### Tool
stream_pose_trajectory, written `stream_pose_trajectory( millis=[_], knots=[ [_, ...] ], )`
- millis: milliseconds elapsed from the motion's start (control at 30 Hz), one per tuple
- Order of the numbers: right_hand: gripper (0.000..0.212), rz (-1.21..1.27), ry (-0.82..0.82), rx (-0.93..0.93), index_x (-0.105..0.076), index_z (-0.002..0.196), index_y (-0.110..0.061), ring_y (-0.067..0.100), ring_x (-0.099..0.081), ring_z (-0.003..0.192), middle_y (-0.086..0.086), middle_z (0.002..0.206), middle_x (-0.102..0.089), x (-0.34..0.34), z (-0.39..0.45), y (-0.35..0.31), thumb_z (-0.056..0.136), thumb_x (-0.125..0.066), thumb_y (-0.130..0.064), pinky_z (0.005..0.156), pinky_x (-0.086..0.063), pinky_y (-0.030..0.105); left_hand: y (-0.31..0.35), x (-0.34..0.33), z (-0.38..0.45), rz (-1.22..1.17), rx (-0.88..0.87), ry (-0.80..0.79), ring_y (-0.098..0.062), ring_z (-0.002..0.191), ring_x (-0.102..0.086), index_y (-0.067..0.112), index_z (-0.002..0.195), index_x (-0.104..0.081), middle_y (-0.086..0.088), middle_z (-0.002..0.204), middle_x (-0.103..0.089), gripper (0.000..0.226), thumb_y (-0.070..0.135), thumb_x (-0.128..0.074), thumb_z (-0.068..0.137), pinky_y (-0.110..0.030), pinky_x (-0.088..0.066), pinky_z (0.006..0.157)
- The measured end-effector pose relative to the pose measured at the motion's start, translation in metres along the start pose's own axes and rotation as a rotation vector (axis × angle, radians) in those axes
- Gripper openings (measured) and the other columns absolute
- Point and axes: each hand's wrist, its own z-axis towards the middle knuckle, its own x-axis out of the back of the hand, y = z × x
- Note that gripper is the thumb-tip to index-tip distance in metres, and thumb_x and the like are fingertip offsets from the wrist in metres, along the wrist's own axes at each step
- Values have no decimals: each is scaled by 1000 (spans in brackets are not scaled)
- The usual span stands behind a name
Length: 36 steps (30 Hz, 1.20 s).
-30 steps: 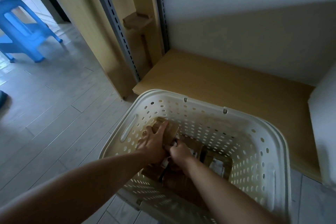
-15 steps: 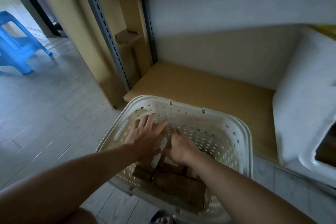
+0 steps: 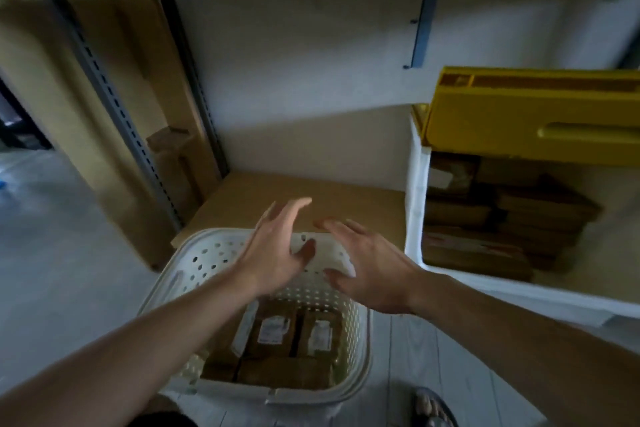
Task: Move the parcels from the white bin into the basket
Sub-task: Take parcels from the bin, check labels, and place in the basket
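A white perforated basket (image 3: pixel 207 253) stands on the floor below me, with several brown cardboard parcels (image 3: pixel 277 340) lying in its bottom. My left hand (image 3: pixel 277 250) and my right hand (image 3: pixel 367 270) hover above the basket's far rim, both empty with fingers spread. On the low shelf to the right sits the white bin (image 3: pixel 415 204), with several brown parcels (image 3: pixel 491 229) stacked inside it.
A yellow crate (image 3: pixel 533 114) rests over the back of the white bin. The wooden low shelf (image 3: pixel 277 198) lies behind the basket. A metal shelving upright (image 3: pixel 114 97) and wooden panels stand at the left. A sandalled foot (image 3: pixel 433 409) shows at the bottom.
Both hands have come up out of the basket, let go of the parcels and spread open. The view has tilted up and right, so the white bin and its parcels show.
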Motion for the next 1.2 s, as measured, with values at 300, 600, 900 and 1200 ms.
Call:
stream_pose_trajectory(
  millis=[300,600,900,1200],
  knots=[
    [77,123,302,-142,-35,157,-31,6,-47,140,-14,156,-44,57,-85,64,91,-74,-37,112,-46,33,108,-28,16,-135,-438,188,13,128,-38,18,151,-40,12,141,-47,66,17,-65,90,0,-23,107],
    [92,32,342,-273,-27,160,-29,7,-37,145,-13,161,-35,88,-134,125,85,-78,-45,111,-31,18,157,-97,31,-195,-517,-62,6,144,-29,27,157,-29,13,156,-33,73,24,-60,91,-9,-27,114],
    [85,169,419,-443,-28,158,-32,9,-37,145,-12,160,-37,101,-153,174,88,-75,-42,106,-30,23,178,-137,67,-306,-200,-97,-11,147,-31,26,159,-25,7,160,-32,76,12,-62,94,-25,-28,112],
    [85,160,484,-475,-32,156,-27,13,-42,141,-6,154,-45,104,-130,214,86,-78,-39,103,-30,20,203,-161,139,-292,-108,-7,-25,142,-41,23,155,-31,-5,156,-39,71,17,-66,94,-35,-37,114]
  ],
)
